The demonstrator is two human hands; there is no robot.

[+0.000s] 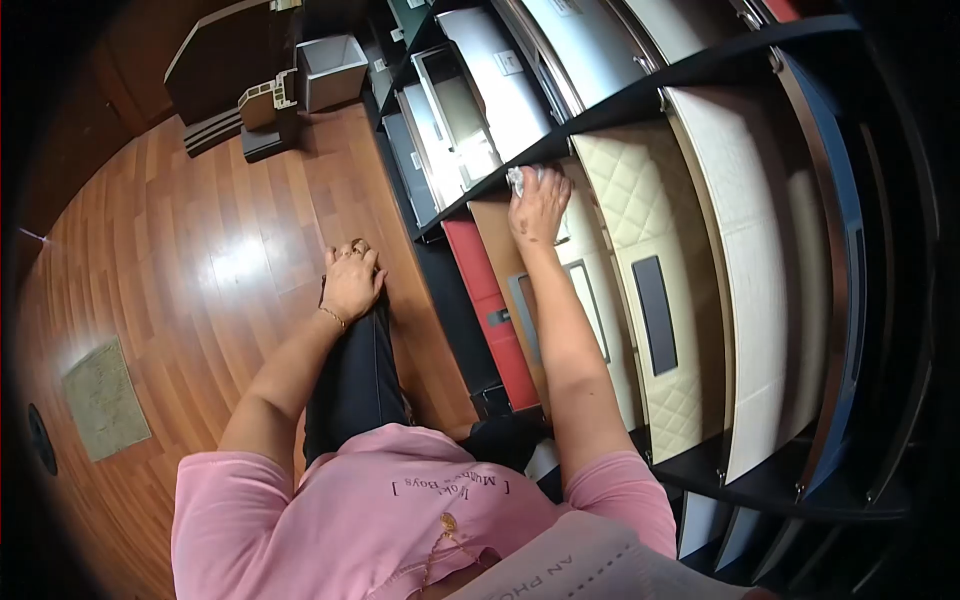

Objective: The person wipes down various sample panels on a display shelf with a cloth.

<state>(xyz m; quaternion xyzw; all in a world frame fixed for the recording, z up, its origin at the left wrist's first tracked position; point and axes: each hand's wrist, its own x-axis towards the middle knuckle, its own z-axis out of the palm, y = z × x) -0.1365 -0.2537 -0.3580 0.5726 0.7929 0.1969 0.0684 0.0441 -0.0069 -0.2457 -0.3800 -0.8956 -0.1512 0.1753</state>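
Observation:
My right hand (538, 208) is closed on a crumpled white cloth (516, 181). It presses against the upper part of the sample panels on the black rack. Just below the hand stand a brown panel (492, 230), a cream panel with a framed window (590, 262) and a red panel (490, 310). To its right is a quilted cream panel (640, 190) with a dark inset strip. My left hand (352, 282) lies on my knee, fingers spread over the dark trousers (350, 370), holding nothing.
The black shelf edge (610, 115) runs above the panels, with shiny grey panels (497, 70) over it. Further right stand a white panel (760, 270) and a blue one (848, 300). A mat (106, 400) lies on the wooden floor (180, 270); a white bin (333, 75) stands behind.

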